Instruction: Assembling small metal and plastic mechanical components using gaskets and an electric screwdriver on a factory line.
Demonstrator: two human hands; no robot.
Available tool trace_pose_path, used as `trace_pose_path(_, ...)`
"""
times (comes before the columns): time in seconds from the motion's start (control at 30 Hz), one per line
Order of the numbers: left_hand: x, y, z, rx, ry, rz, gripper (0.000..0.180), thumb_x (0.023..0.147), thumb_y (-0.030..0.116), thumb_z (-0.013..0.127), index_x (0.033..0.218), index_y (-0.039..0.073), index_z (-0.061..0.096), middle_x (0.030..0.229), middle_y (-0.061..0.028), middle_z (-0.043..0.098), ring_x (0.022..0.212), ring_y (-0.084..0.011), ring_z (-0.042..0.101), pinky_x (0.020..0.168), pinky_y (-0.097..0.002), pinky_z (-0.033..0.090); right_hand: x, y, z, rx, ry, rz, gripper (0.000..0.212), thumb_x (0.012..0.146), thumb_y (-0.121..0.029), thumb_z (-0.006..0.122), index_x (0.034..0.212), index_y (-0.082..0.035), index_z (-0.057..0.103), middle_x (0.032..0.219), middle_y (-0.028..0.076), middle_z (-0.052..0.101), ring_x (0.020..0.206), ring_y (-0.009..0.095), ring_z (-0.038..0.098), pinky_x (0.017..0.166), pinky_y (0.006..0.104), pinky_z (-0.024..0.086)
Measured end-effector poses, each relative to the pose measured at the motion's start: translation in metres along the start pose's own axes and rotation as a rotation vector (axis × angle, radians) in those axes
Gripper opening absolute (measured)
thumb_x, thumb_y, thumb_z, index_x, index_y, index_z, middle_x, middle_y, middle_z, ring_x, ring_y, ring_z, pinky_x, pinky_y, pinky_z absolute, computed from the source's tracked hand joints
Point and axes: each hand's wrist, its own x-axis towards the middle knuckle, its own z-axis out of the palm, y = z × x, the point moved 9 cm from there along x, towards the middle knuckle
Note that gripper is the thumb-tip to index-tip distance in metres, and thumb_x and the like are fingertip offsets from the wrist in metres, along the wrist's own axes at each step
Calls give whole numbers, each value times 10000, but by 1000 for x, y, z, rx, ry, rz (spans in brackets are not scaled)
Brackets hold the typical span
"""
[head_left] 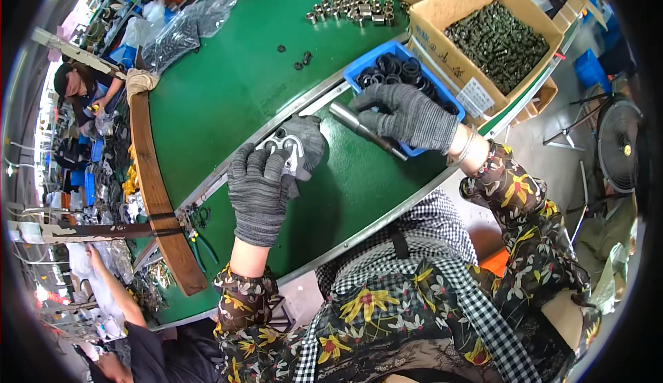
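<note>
My left hand (261, 186), in a grey knit glove, closes over a silver metal fitting (297, 154) with curved arms and round holes. Under the fitting lies a crumpled grey cloth (316, 142), on the green tabletop (345, 196). To the right, my gloved right hand (418, 115) grips a smooth steel rod (347, 116), tilted with its lower end toward me. Just behind that hand is a blue tray (366, 65) of black rings (397, 67), which the glove partly covers.
Silver metal sleeves (359, 8) cluster at the back. A cardboard box (435, 48) of small dark metal parts stands back right. A metal rail (269, 126) crosses the table. Pliers (200, 248) and a wooden beam (153, 176) are left. Other people work beyond; a fan (621, 145) stands right.
</note>
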Motion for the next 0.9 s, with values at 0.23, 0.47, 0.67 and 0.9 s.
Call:
trace_pose_path(0.23, -2, -24, 56, -223, -42, -176, 297, 862, 119, 614, 1147, 42, 583, 1162, -150, 565, 1107, -292, 549, 850, -396, 530, 59, -3, -58, -745, 148, -1, 279, 878, -234, 632, 1075, -35, 625, 974, 182, 661, 936, 361, 628, 828, 426, 502)
trace_pose_path(0.47, -4, -18, 62, -776, 88, -433, 594, 831, 35, 622, 1362, 35, 356, 1221, -122, 454, 1058, -189, 545, 840, -278, 540, 177, 64, -122, -902, 219, 360, 258, 830, -181, 586, 1006, -18, 681, 1055, 220, 656, 1013, 360, 636, 851, 430, 516)
trace_pose_path(0.67, 2, -3, 39, -408, 289, -278, 430, 747, 162, 767, 1099, 53, 544, 1338, -224, 449, 1179, -433, 435, 987, -518, 383, 186, 119, -137, -867, 317, 646, 324, 848, -191, 559, 1114, -37, 661, 1184, 207, 615, 1110, 358, 597, 915, 428, 494)
trace_pose_path(0.9, 10, 3, 35, -442, 240, -319, 334, 750, 122, 751, 1032, 60, 582, 1342, -196, 468, 1227, -426, 404, 1005, -518, 379, 193, 140, -136, -1056, 344, 689, 280, 877, -165, 525, 1064, -43, 693, 1122, 207, 644, 1060, 353, 629, 875, 424, 519)
